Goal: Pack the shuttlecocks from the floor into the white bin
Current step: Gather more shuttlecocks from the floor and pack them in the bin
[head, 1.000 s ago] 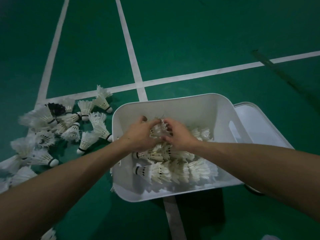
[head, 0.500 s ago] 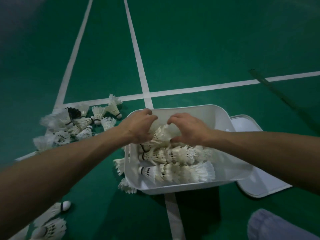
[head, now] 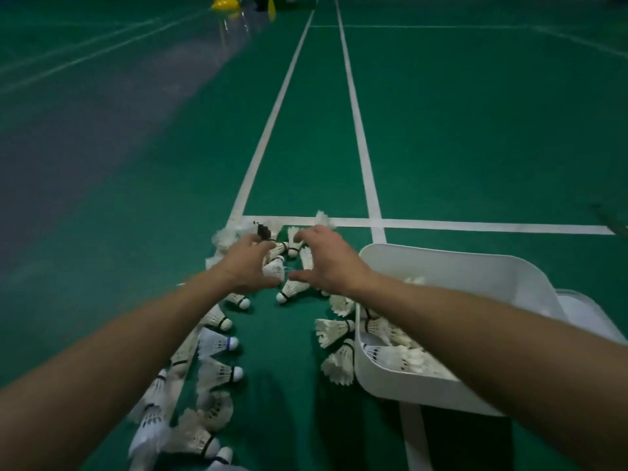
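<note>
Your left hand (head: pixel 246 263) and right hand (head: pixel 326 263) are both stretched out low over the shuttlecocks on the floor (head: pixel 292 288), palms facing each other. Each one is spread wide in an open claw, thumb low and fingers arched above. The right hand holds nothing. A shuttlecock lies in the gap between your left thumb and fingers, but you cannot tell whether the hand touches it. Just past your left fingertips sits a black-feathered shuttlecock (head: pixel 263 230) among the white ones. More loose shuttlecocks trail back under your left forearm along a white court line (head: pixel 265 130), one with a blue band (head: pixel 217 345) at its cork. A few more lie against the outside of the white bin (head: pixel 441 263). The bin stands on the green floor (head: pixel 475 130) to your right, under your right forearm, and rows of packed shuttlecocks (head: pixel 401 358) lie inside it. A flat white lid (head: pixel 584 311) shows just behind the bin. Far up the court there is a small yellow object (head: pixel 224 3).
</note>
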Demonstrator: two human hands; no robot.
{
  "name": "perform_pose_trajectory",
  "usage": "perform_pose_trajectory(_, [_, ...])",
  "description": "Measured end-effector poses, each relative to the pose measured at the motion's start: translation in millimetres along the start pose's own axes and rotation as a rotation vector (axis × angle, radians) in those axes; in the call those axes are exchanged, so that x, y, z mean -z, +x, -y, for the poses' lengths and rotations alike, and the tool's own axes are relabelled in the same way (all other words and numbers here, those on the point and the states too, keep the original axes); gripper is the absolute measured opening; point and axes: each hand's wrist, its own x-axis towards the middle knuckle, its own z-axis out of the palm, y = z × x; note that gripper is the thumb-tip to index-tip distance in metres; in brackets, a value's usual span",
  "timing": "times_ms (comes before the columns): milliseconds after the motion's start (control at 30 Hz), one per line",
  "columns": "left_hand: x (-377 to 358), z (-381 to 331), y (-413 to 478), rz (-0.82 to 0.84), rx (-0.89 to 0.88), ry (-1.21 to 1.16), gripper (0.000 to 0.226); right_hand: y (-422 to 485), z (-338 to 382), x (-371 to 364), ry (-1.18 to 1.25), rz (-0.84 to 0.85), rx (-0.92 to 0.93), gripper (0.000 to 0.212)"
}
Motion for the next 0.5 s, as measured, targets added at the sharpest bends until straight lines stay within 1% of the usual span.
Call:
perform_pose_trajectory(67, [-20,21,4,0.031,0.055,-0.014,0.089,14,4,-37,0.027,0.031,-0.057,0.069])
perform_pose_trajectory(133, [-39,36,12,0.061,0.094,-0.039,0.092,26,-4,-69,0.057,0.051,-0.159,0.077])
perform_pose_trajectory(233, [-64,50,35,0.082,0.090,-0.051,0.092,48,-29,-99,0.079,0.045,-0.332,0.086])
perform_pose_trajectory(300, [-81,56,57,0.088,0.075,-0.093,0.090,64,-47,-112,0.056,0.064,-0.400,0.089])
perform_pose_trajectory(400, [-100,59,85,0.043,0.053,-0.132,0.083,86,-72,-126,0.003,0.096,-0.426,0.090])
perform_pose_trajectory(500, [-112,63,105,-0.027,0.037,-0.080,0.080,106,-85,-139,-0.049,0.100,-0.422,0.094])
